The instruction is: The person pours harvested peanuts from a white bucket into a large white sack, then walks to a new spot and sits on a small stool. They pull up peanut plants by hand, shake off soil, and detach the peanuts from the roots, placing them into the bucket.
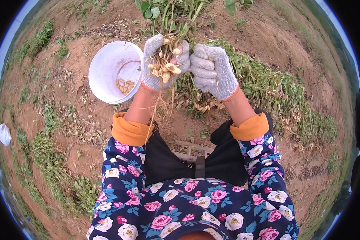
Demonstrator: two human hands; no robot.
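Observation:
My left hand (154, 64), in a grey knitted glove, grips a peanut plant (171, 18) by the base of its stems. Peanut pods (165, 70) and thin roots hang over the palm, and the green leaves spread away beyond the hand. Beside it, knuckles almost against the left fingers, my right hand (208, 67) is curled closed in a matching glove; whether anything lies inside it is hidden. Left of the hands a white plastic bucket (100, 72) stands on the soil with some loose peanut pods (126, 86) at its bottom.
Pulled peanut plants (267, 78) lie in a long row on the right, more plants (48, 156) on the left. Dry leaves litter the brown soil. A wooden frame (195, 147) shows between my legs. A white bag (3, 134) lies at the far left.

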